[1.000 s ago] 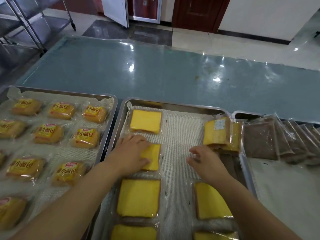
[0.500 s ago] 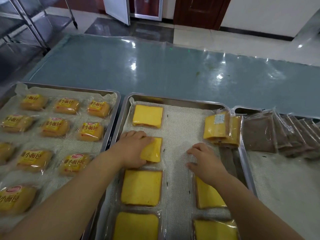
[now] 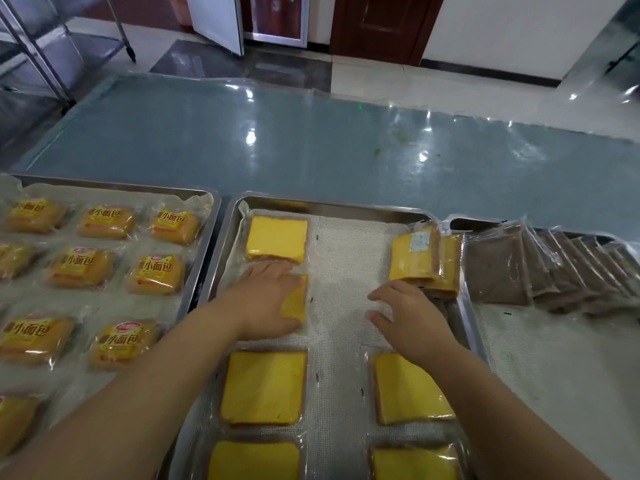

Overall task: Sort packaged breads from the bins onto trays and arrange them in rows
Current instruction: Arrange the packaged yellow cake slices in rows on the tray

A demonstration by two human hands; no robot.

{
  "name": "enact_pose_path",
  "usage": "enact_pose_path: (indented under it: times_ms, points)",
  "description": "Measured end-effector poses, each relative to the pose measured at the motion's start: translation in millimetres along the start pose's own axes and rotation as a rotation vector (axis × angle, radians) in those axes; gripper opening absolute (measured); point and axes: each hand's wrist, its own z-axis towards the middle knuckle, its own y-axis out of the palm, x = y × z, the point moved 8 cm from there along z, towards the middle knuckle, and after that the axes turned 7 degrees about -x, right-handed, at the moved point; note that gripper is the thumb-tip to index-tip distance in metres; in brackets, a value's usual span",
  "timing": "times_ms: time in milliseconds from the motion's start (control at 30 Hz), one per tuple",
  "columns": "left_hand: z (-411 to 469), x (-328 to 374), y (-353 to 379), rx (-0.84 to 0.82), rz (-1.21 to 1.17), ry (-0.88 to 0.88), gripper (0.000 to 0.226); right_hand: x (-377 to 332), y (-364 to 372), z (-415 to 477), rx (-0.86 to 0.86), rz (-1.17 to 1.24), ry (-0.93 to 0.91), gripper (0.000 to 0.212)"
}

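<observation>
Steel tray (image 3: 332,206) in the middle of the blue counter (image 3: 311,150), lined with white mesh, and both hands are down in it. The left hand (image 3: 266,299) lies flat on a wrapped yellow cake slice (image 3: 296,301), fingers straight and pressing on it rather than gripping; only the slice's right edge shows past them. Just beyond those fingers sits another slice (image 3: 276,239), and just behind the wrist a third (image 3: 265,388), all in one column. The right hand (image 3: 412,320) is over bare mesh with its fingers spread and loose, holding nothing; I cannot tell whether they touch the liner. Behind that wrist lies a slice of the second column (image 3: 405,389). Just beyond the right fingers, a few yellow slices stand on edge (image 3: 415,258) against the tray's right wall. Further right, brown bread packets (image 3: 495,268) lean in a row in the next tray (image 3: 464,220). Left of the left hand, labelled bun packets (image 3: 85,266) lie in rows in another tray (image 3: 114,187).
</observation>
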Motion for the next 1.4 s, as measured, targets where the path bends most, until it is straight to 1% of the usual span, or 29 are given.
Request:
enact_pose_path:
  times_ms: [100,167,233,300,367,467,533,600,667,767,833,867,933,1000,1100,1233,1333,1400]
  points:
    - [9,27,-14,0.102,-0.024,0.065,0.063,10,-32,-4,0.159,-0.014,0.016,0.021]
    - [18,44,-22,0.135,-0.073,0.087,0.054,22,-54,-9,0.272,-0.037,0.057,0.012]
    - [30,60,-27,0.14,-0.112,0.097,0.047,39,-72,-16,0.37,-0.021,0.138,0.013]
    - [44,76,-31,0.148,-0.148,0.105,0.043,59,-85,-22,0.431,0.03,0.231,0.018]
    - [59,92,-31,0.135,-0.206,0.116,0.041,79,-88,-26,0.412,0.089,0.349,0.026]
    - [85,112,-24,0.08,-0.297,0.102,0.036,102,-79,-24,0.263,0.13,0.493,0.037]
    - [102,119,-16,0.058,-0.354,0.064,0.031,107,-69,-20,0.157,0.138,0.505,0.034]
    - [116,125,-9,0.052,-0.433,0.034,0.035,109,-60,-15,0.092,0.155,0.472,0.025]
    - [124,127,-2,0.036,-0.559,-0.004,0.041,112,-57,-12,0.106,0.2,0.451,0.019]
    - [130,123,7,0.03,-0.846,-0.083,0.044,120,-56,-12,0.163,0.312,0.456,0.013]
    - [129,119,11,0.033,-0.981,-0.126,0.049,124,-52,-12,0.172,0.405,0.464,0.014]
    - [127,118,11,0.035,-1.011,-0.129,0.046,124,-51,-12,0.171,0.436,0.459,0.017]
    - [121,116,10,0.035,-1.054,-0.121,0.04,119,-53,-12,0.171,0.489,0.426,0.021]
    - [114,109,9,0.074,-1.069,-0.132,0.043,114,-56,-11,0.177,0.553,0.404,0.023]
    - [97,87,1,0.209,-0.991,-0.191,0.043,111,-59,-6,0.183,0.599,0.402,0.026]
    - [70,54,-18,0.391,-0.979,-0.216,0.031,107,-68,5,0.233,0.628,0.388,0.025]
    - [58,33,-25,0.42,-1.042,-0.208,0.029,104,-74,13,0.275,0.64,0.382,0.027]
    - [50,25,-31,0.443,-1.032,-0.204,0.027,99,-77,19,0.289,0.62,0.371,0.028]
